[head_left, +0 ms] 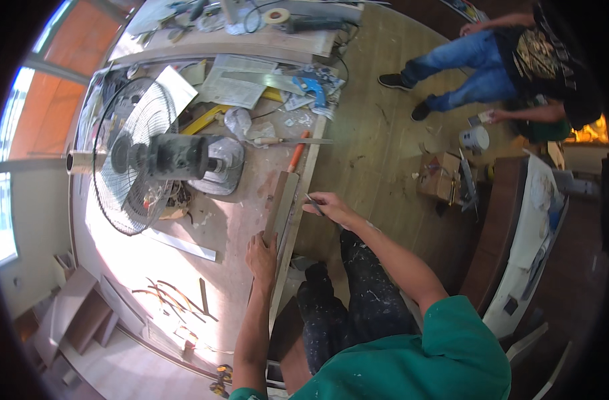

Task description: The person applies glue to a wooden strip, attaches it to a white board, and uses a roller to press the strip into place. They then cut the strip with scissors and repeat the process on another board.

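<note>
A narrow brown wooden strip (278, 208) lies along the near edge of the workbench (241, 213). My left hand (261, 259) grips its lower end, with the fingers bent over it. Just right of the strip, off the bench edge, my right hand (332, 208) pinches a thin dark tool (314, 204); its exact kind is too small to make out. An orange rod-like handle (298, 153) lies past the strip's far end, beside a knife-like tool with a pale handle (270, 141).
A dusty fan (178, 157) stands on the bench at left. Behind it lie a handsaw with a blue handle (312, 91), papers (234, 83) and a yellow level (206, 120). Another person (478, 63) works at far right, near a white bucket (475, 139) and a cardboard box (440, 175).
</note>
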